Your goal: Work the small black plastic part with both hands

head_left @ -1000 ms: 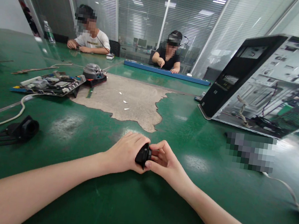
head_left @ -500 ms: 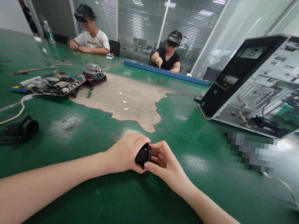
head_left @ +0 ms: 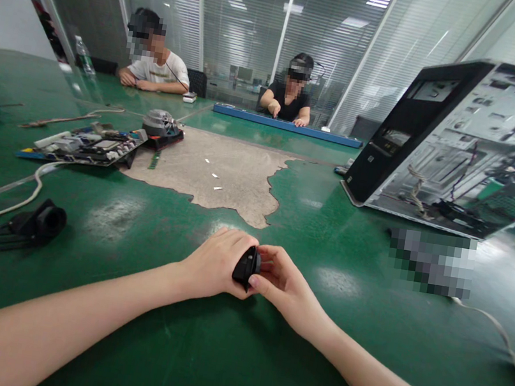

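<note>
A small black plastic part (head_left: 244, 267) with a rounded end sits between my two hands, just above the green table (head_left: 193, 364). My left hand (head_left: 215, 261) is wrapped round it from the left, and its palm and fingers cover much of the part. From the right, my right hand (head_left: 280, 280) grips the part's near edge between thumb and curled fingers. The part's exact kind cannot be made out. To the left lies another black plastic piece (head_left: 34, 225) with a round tube-like end and a flat ribbed base.
An open computer case (head_left: 439, 143) stands at right. At left are a circuit board (head_left: 90, 143) and a CPU cooler (head_left: 163, 127), beside a bare tan patch (head_left: 241, 171). A white cable (head_left: 36, 186) runs along the left. Two people sit across, one behind a blue bar (head_left: 287, 125).
My right hand's fingers have shifted slightly on the black part, the thumb a little higher. My left hand keeps its place, and the surroundings look the same.
</note>
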Tool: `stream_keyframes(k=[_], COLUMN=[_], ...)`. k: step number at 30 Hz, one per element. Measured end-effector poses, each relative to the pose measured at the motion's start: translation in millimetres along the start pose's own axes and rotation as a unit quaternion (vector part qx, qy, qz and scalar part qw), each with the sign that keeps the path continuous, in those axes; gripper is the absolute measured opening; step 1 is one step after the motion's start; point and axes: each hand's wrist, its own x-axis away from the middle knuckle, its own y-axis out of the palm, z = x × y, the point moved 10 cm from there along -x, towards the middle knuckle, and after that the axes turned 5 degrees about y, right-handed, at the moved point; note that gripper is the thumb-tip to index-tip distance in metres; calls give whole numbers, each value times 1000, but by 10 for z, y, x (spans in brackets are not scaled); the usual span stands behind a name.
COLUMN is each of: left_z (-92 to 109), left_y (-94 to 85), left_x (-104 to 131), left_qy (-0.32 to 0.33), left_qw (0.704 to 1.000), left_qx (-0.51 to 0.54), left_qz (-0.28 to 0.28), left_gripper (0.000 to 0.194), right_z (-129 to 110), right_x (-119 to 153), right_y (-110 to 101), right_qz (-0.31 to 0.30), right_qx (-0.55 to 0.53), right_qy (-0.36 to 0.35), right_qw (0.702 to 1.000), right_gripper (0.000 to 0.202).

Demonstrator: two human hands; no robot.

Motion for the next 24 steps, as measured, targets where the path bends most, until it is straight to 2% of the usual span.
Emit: stream_keyframes(k=[9,13,18,24], left_z=[-11,7,15,1], left_y=[17,-4,-9,3], left_x=[9,2,-3,1], left_qy=[-1,2,3,4], left_qw=[1000,1000,1000,1000], left_qx=[-6,-9,-6,-9], left_qz=[-7,3,-1,-9], left_gripper=[45,45,42,47], right_z=[-29,-15,15,-15], right_x=[10,-16,-31,-3], right_y=[7,-17,-44,-12], right_qz=[-24,-4,16,-14], right_qx=[-25,-43,-29,-31], right_qy=[-10,0,16,-6], right_qw=[999,999,999,999], right_gripper=[29,24,28,31])
